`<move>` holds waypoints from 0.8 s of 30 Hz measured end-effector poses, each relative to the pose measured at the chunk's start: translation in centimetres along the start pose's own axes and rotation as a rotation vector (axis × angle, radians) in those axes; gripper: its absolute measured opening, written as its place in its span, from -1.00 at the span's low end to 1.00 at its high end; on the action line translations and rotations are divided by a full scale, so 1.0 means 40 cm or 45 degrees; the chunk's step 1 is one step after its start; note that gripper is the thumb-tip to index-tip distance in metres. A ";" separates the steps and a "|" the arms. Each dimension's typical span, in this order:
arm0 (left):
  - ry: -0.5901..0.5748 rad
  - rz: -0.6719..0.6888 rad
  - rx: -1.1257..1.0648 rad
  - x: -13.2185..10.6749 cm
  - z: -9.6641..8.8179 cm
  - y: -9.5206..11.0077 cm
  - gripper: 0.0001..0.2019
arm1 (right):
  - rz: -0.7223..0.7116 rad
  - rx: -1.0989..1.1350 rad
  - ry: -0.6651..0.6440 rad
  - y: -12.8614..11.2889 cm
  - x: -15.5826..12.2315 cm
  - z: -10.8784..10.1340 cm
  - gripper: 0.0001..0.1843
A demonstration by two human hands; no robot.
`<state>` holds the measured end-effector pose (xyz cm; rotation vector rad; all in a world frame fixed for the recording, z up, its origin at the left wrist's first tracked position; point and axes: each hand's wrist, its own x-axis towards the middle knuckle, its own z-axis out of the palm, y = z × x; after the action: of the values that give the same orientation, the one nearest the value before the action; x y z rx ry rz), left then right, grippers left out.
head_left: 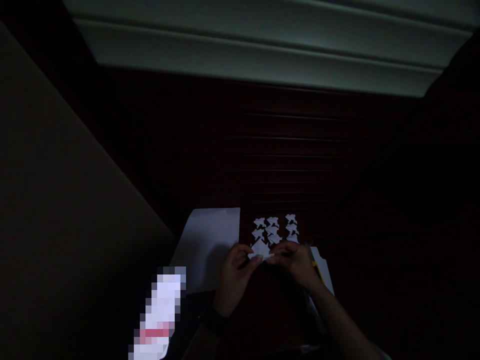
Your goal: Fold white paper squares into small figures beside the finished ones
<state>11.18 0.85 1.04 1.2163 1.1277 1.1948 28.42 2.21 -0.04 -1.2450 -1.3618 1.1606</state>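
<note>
Between my two hands is a small piece of folded white paper (260, 248), with a pointed top and a flap sticking out to the right. My left hand (236, 267) pinches its left and lower edge between thumb and fingers. At the right flap, the fingertips of my right hand (294, 260) are closed on the paper. Just beyond my hands, several small folded paper figures (272, 221) lie in rows on the dark reddish table (270, 305). My fingers hide part of the nearest ones.
A large white sheet (210, 235) lies left of the figures. Beside my right forearm are white papers or boxes (324, 267) with a yellow edge. A bright, pixelated device (161, 305) stands at lower left. Dark slatted panelling (292, 150) rises behind the table. The light is dim.
</note>
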 end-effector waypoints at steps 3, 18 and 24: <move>0.020 -0.004 -0.009 0.000 0.002 0.000 -0.81 | -0.003 0.047 -0.007 0.003 -0.001 0.003 -0.76; -0.001 0.063 0.080 -0.006 0.004 -0.022 -0.85 | -0.022 -0.088 0.104 0.010 -0.002 0.004 -0.92; -0.010 0.035 0.041 -0.006 0.007 -0.030 -0.83 | -0.006 -0.125 0.173 0.009 -0.007 0.014 -0.89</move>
<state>11.48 0.61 -0.13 1.2638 1.1315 1.1958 27.93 1.92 -0.48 -1.3646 -1.3326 0.9965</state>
